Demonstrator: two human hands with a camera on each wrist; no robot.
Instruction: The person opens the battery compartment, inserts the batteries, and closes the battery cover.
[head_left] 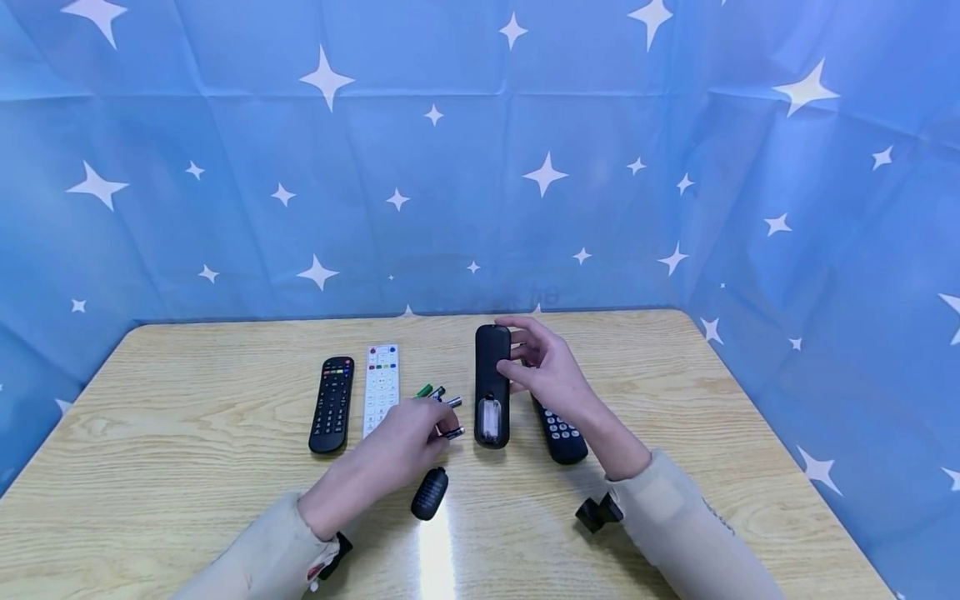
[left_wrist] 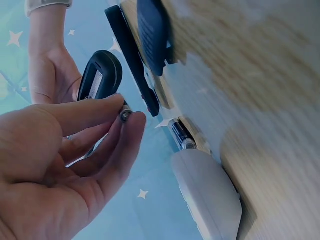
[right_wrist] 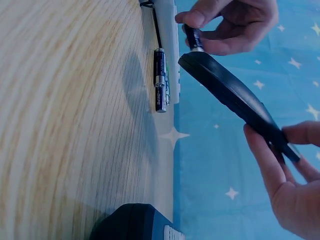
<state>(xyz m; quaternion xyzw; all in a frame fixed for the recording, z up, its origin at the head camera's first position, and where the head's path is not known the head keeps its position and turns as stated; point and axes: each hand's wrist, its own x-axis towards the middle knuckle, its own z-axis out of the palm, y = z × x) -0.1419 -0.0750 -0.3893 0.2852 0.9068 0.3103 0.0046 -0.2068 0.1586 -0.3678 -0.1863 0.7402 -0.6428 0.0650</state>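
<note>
In the head view my right hand (head_left: 546, 372) grips a black remote (head_left: 492, 358) by its upper part, back side toward me and raised off the table. Its battery compartment (head_left: 491, 419) lies uncovered; something pale shows inside, but I cannot tell what. Between thumb and fingertips, my left hand (head_left: 405, 437) pinches a small dark battery (right_wrist: 194, 39) close to the remote's lower end. The left wrist view shows the metal end of that battery (left_wrist: 125, 115). Loose batteries (right_wrist: 160, 75) lie on the table beyond the left hand. A black battery cover (head_left: 430, 493) rests in front of it.
A black remote (head_left: 332, 406) and a white remote (head_left: 382, 383) lie to the left, the white one partly behind my left hand. Another black remote (head_left: 564, 435) lies under my right wrist. Behind the wooden table (head_left: 187, 500) hangs a blue star-patterned cloth (head_left: 450, 150).
</note>
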